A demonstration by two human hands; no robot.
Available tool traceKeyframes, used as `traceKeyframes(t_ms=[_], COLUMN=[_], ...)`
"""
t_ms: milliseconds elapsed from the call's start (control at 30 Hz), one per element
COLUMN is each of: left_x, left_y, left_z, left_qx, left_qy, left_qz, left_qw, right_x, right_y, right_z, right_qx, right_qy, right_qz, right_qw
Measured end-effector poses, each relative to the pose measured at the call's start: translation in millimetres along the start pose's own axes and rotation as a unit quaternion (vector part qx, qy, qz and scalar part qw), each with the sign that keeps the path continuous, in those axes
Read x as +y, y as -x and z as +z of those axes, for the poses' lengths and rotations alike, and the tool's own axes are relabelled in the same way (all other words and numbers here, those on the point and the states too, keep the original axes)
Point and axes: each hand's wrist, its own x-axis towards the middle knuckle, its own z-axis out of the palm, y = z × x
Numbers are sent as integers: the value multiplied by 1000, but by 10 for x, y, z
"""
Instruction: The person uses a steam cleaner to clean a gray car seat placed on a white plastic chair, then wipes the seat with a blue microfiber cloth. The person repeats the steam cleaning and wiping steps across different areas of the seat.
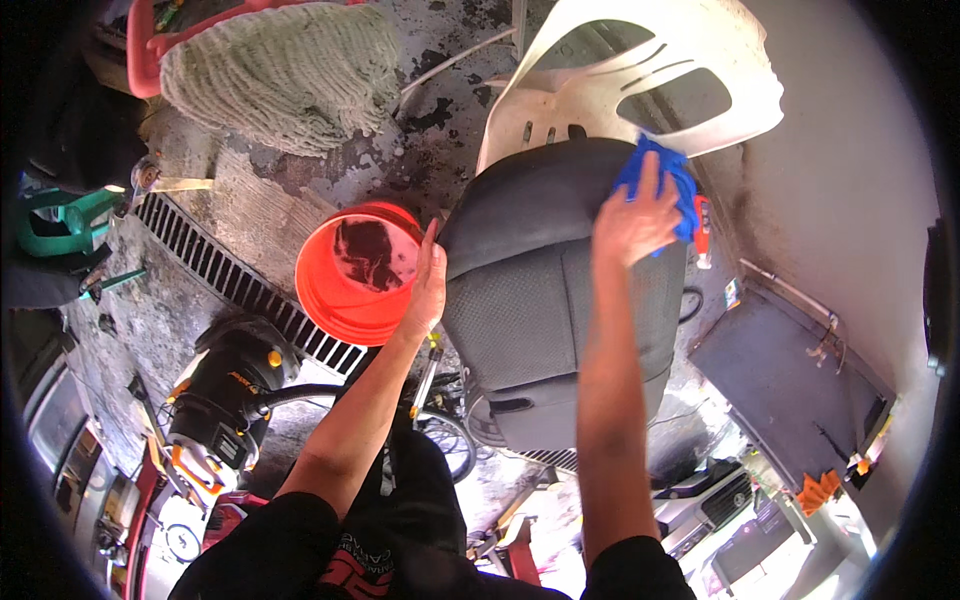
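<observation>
Looks like wipe-down step. Black car seat (515, 320) sits by white plastic chair (720, 45); right hand (638, 222) clutching blue cloth (684, 190) at top corner, left hand (427, 288) spread along left edge. Next stroke probably needs steady pressure.

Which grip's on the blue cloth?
The right grip, on the blue cloth at the upper right of the dark seat. The left grip is at the seat's left edge, no cloth visible.
</observation>
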Motion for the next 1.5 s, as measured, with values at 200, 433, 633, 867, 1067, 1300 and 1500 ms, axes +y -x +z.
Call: traceKeyframes(t_ms=[200, 433, 633, 867, 1067, 1300, 1500], left_x=[-114, 751, 482, 106, -92, -61, -159], left_y=[-42, -332, -201, -199, -261, -284, -273], left_z=[-36, 362, 1429, 1396, 1352, 1337, 1409], left_qx=[-72, 2, -103, -88, -81, -71, -78], left_qy=[180, -416, -509, -661, -697, -702, -690], left_qz=[-55, 155, 477, 448, 445, 452, 458], left_qw=[979, 896, 709, 596, 557, 546, 555], right_x=[-426, 352, 499, 3487, 3053, 1826, 4061], right_y=[1843, 1726, -191, 1887, 954, -192, 2045], right_z=[-228, -554, -314, 2, 229, 64, 193], right_qx=[-147, -45, -22, -99, -95, -23, 28], right_qy=[-34, -369, -155, -39, -119, -243, -34], right_qz=[-121, 63, -2, 367, 358, 84, 355], right_qw=[981, 926, 988, 924, 921, 966, 934])
